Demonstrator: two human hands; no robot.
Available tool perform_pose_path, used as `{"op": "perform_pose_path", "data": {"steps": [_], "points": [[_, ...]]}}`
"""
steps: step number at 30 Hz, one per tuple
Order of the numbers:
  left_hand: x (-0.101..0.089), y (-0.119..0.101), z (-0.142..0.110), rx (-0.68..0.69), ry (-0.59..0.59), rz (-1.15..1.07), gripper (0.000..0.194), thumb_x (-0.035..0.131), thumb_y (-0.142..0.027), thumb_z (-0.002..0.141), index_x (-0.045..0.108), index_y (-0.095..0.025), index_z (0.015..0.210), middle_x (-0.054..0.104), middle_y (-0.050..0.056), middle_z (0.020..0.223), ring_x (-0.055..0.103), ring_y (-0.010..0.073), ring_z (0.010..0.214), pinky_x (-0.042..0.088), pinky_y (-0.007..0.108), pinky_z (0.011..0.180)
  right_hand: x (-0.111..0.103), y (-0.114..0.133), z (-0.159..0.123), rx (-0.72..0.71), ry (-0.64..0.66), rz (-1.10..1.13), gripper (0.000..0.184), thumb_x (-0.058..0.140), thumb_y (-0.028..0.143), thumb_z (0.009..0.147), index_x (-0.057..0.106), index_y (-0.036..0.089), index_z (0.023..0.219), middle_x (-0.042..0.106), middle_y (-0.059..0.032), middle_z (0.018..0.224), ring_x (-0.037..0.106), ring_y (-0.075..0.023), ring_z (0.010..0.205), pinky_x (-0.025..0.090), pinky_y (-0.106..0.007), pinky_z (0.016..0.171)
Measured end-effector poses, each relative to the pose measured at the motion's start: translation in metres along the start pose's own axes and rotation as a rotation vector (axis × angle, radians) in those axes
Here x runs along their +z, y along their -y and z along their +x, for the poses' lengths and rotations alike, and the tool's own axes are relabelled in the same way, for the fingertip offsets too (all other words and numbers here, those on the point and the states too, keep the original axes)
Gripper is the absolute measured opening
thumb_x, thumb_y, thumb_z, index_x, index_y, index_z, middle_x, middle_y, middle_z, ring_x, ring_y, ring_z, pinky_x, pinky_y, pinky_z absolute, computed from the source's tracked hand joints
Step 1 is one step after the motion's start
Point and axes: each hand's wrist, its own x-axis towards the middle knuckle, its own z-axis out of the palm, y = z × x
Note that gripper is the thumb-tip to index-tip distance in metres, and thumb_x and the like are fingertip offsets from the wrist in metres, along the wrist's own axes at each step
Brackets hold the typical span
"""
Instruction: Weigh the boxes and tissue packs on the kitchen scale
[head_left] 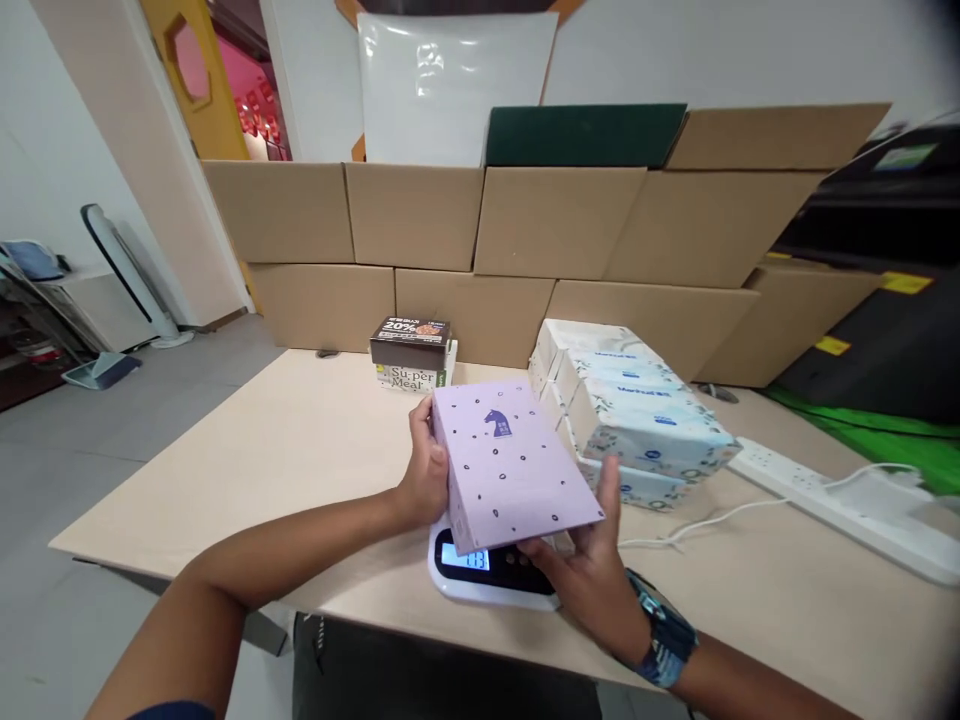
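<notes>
We hold the box (517,460) over the scale (491,592)

Our left hand (427,470) grips its left side, our right hand (592,570) its near right corner. We judge it light, stiff card, slightly slick; opposite side walls suit gripping.

Box (516,470) above scale (495,576), tissues (637,405) behind

Near the table's (300,450) far edge, "20%" stands on a dark box (405,350) and "Super Meal" on the pale box (409,379) beneath. At the near edge, the scale's (491,594) lit display (465,558) seems to show 113. Lettering on the tissue packs (637,410) and purple box (517,480) is unclear.
</notes>
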Motion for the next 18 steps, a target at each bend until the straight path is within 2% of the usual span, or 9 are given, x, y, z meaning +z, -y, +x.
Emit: {"op": "perform_pose_path", "data": {"steps": [2,5,7,8,10,11,13,15,18], "points": [[0.009,-0.022,0.014,0.14,-0.024,0.03,0.101,0.061,-0.101,0.084,0.038,-0.035,0.158,0.05,0.015,0.16,0.053,0.0423,0.156,0.05,0.066,0.13,-0.005,0.012,0.013,-0.254,-0.095,-0.049,0.122,0.073,0.057,0.104,-0.023,0.043,0.178,0.042,-0.0182,0.183,0.057,-0.0371,0.161,0.058,-0.069,0.122],[0.022,-0.068,0.051,0.448,-0.159,0.124,0.091,0.047,-0.1,0.091,0.036,-0.041,0.16,0.052,0.011,0.159,0.056,0.0408,0.154,0.055,0.056,0.126,-0.028,0.054,0.066,-0.783,-0.174,-0.186,0.114,0.08,0.04,0.1,0.0,0.058,0.179,0.051,-0.005,0.177,0.066,-0.0352,0.152,0.062,-0.065,0.121],[0.026,-0.098,0.085,0.649,-0.313,0.214,0.092,0.038,-0.101,0.094,0.031,-0.04,0.162,0.051,0.009,0.162,0.047,0.0391,0.163,0.047,0.051,0.134,-0.047,0.096,0.116,-1.076,-0.16,-0.355,0.102,0.083,0.048,0.095,0.021,0.062,0.175,0.053,0.0001,0.174,0.063,-0.0397,0.153,0.058,-0.068,0.127],[0.024,-0.11,0.103,0.729,-0.384,0.246,0.092,0.036,-0.1,0.095,0.028,-0.038,0.163,0.047,0.009,0.166,0.039,0.0377,0.17,0.039,0.049,0.141,-0.055,0.12,0.143,-1.1,-0.122,-0.436,0.091,0.078,0.054,0.099,0.028,0.061,0.174,0.052,0.0004,0.174,0.06,-0.0403,0.156,0.055,-0.067,0.13],[0.012,-0.122,0.139,0.804,-0.469,0.276,0.098,0.039,-0.101,0.094,0.025,-0.036,0.166,0.031,0.007,0.179,0.02,0.0338,0.179,0.026,0.042,0.147,-0.058,0.164,0.192,-1.012,0.034,-0.541,0.08,0.067,0.067,0.103,0.039,0.046,0.174,0.05,-0.0062,0.174,0.054,-0.0396,0.161,0.048,-0.066,0.135],[0.003,-0.121,0.155,0.762,-0.47,0.297,0.104,0.043,-0.104,0.091,0.024,-0.036,0.168,0.024,0.004,0.183,0.015,0.0317,0.18,0.023,0.039,0.148,-0.053,0.182,0.214,-0.944,0.159,-0.574,0.091,0.068,0.077,0.098,0.041,0.035,0.174,0.05,-0.0107,0.172,0.05,-0.0409,0.163,0.046,-0.068,0.135],[-0.017,-0.109,0.178,0.577,-0.473,0.281,0.115,0.046,-0.108,0.086,0.023,-0.033,0.17,0.016,0.005,0.186,0.013,0.0303,0.181,0.022,0.039,0.148,-0.03,0.205,0.248,-0.743,0.352,-0.554,0.125,0.08,0.085,0.083,0.027,0.026,0.179,0.041,-0.0149,0.178,0.043,-0.0437,0.167,0.038,-0.074,0.136],[-0.036,-0.091,0.19,0.372,-0.466,0.243,0.116,0.049,-0.106,0.087,0.022,-0.028,0.169,0.016,0.013,0.187,0.017,0.0301,0.18,0.025,0.039,0.147,0.004,0.209,0.271,-0.55,0.405,-0.538,0.152,0.094,0.079,0.072,0.007,0.02,0.182,0.019,-0.0222,0.187,0.023,-0.0457,0.176,0.025,-0.071,0.141],[-0.06,-0.068,0.193,0.185,-0.436,0.226,0.105,0.065,-0.089,0.095,0.023,-0.019,0.161,0.024,0.028,0.181,0.032,0.0318,0.174,0.033,0.041,0.144,0.052,0.196,0.293,-0.31,0.329,-0.574,0.17,0.106,0.059,0.064,-0.007,0.013,0.182,-0.02,-0.0303,0.187,-0.014,-0.0469,0.179,0.008,-0.067,0.144]]}}
